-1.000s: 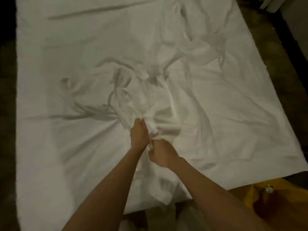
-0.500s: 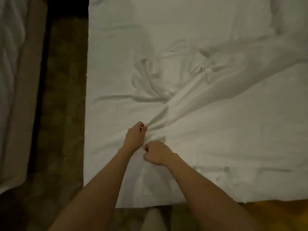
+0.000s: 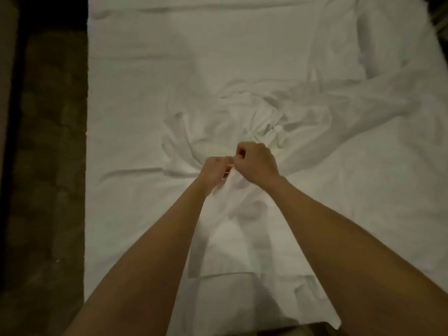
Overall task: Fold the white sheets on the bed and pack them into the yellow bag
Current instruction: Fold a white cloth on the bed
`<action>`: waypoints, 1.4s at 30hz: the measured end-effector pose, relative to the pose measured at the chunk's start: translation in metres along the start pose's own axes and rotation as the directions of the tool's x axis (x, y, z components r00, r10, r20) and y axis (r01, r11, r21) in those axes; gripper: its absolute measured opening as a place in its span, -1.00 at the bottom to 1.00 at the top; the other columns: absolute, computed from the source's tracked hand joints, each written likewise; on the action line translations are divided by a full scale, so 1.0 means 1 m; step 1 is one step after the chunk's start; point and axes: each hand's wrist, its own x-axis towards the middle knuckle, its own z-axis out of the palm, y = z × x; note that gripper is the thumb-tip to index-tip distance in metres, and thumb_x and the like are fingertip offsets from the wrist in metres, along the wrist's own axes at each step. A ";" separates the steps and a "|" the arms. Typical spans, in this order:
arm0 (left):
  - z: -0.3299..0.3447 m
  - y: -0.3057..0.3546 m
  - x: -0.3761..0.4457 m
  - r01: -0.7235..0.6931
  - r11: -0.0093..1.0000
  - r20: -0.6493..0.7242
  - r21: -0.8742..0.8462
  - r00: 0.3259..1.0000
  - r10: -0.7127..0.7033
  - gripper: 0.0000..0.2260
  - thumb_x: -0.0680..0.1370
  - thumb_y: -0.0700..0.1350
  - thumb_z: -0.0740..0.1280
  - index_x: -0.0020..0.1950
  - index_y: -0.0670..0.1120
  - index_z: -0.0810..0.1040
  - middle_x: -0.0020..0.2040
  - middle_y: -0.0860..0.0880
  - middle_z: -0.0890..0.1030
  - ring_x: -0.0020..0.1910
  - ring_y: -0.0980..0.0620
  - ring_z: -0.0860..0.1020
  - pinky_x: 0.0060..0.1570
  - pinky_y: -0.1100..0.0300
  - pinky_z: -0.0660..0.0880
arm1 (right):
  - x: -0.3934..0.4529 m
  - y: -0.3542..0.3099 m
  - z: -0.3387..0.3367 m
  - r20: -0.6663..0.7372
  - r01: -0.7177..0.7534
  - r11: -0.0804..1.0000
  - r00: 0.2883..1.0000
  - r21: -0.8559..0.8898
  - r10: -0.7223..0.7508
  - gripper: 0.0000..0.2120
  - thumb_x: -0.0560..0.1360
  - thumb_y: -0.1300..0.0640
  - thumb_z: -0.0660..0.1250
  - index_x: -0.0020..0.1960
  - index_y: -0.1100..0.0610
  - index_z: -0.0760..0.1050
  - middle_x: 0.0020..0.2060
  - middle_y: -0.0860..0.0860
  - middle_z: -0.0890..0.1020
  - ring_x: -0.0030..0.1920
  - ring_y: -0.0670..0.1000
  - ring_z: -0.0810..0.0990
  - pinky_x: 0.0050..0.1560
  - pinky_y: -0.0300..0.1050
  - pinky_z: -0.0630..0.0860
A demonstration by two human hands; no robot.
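Gathering white sheet [image 3: 242, 132] | left hand [image 3: 214, 172], right hand [image 3: 257, 163] both curled, clamped on same bunch, touching | I judge: finding an edge to fold | bag not visible

A dark brown patterned carpet [image 3: 48, 166] covers the floor along the left side. A black strip [image 3: 17, 117] runs up the far left, with a pale brownish edge [image 3: 6, 69] just beside it.
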 end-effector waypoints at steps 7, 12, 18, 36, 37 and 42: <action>0.045 0.035 0.049 0.287 0.952 0.195 -0.104 0.945 -0.263 -0.86 0.59 -0.11 0.27 -0.11 -0.14 0.52 -0.25 -0.05 0.55 -0.32 0.03 0.51 -0.26 0.23 0.44 | 0.097 0.060 -0.065 -0.037 -0.048 0.966 0.999 -0.255 0.040 -0.57 0.51 0.14 0.30 0.35 0.15 0.31 0.29 0.14 0.35 0.22 0.18 0.46 0.17 0.03 0.40; 0.059 0.047 0.060 0.361 0.932 0.383 -0.024 0.865 -0.325 -0.73 0.64 -0.12 0.19 -0.27 -0.05 0.36 -0.54 0.08 0.33 -0.57 0.17 0.30 -0.54 0.36 0.26 | 0.116 0.091 -0.091 0.085 -0.053 0.894 0.991 -0.446 0.102 -0.74 0.54 0.13 0.29 0.19 0.21 0.48 0.13 0.16 0.55 0.13 0.19 0.55 0.02 -0.04 0.43; 0.070 0.070 0.071 0.312 0.940 0.318 0.137 0.885 -0.340 -0.76 0.54 0.15 0.30 -0.10 -0.02 0.46 -0.30 0.02 0.37 -0.38 0.09 0.33 -0.30 0.25 0.29 | 0.097 0.136 -0.105 -0.229 -0.064 0.953 0.964 0.297 0.136 -0.91 0.40 0.13 0.26 -0.26 0.07 0.36 -0.39 -0.07 0.45 -0.28 0.02 0.43 -0.25 -0.11 0.30; 0.155 0.090 0.068 0.065 0.981 0.403 0.184 0.905 -0.135 -0.56 0.42 0.18 0.44 0.07 -0.15 0.66 -0.03 -0.08 0.68 -0.04 -0.06 0.65 0.05 0.05 0.56 | -0.014 0.217 -0.071 -0.121 -0.340 0.784 0.879 0.520 0.462 -0.76 0.50 0.02 0.13 -0.05 0.03 0.55 -0.16 0.00 0.59 -0.07 0.06 0.56 0.01 0.04 0.51; 0.156 0.088 0.068 -0.038 0.966 0.391 0.255 0.918 -0.067 -0.67 0.40 0.07 0.49 0.02 -0.14 0.67 -0.08 -0.09 0.68 -0.07 -0.09 0.64 0.00 0.02 0.56 | -0.011 0.214 -0.076 -0.145 -0.325 0.785 0.876 0.527 0.460 -0.75 0.50 -0.08 0.14 -0.13 0.03 0.52 -0.22 0.00 0.58 -0.11 0.07 0.55 -0.03 0.05 0.50; 0.158 0.097 0.056 -0.264 0.913 0.399 0.310 0.908 0.128 -0.63 0.39 -0.37 0.39 0.16 -0.11 0.61 -0.03 -0.04 0.64 -0.03 -0.01 0.59 0.01 0.16 0.51 | 0.018 0.199 -0.097 -0.218 -0.181 0.927 0.941 0.328 0.260 -0.62 0.43 -0.14 0.37 0.13 0.06 0.51 0.02 -0.02 0.54 0.08 0.02 0.49 0.11 -0.02 0.44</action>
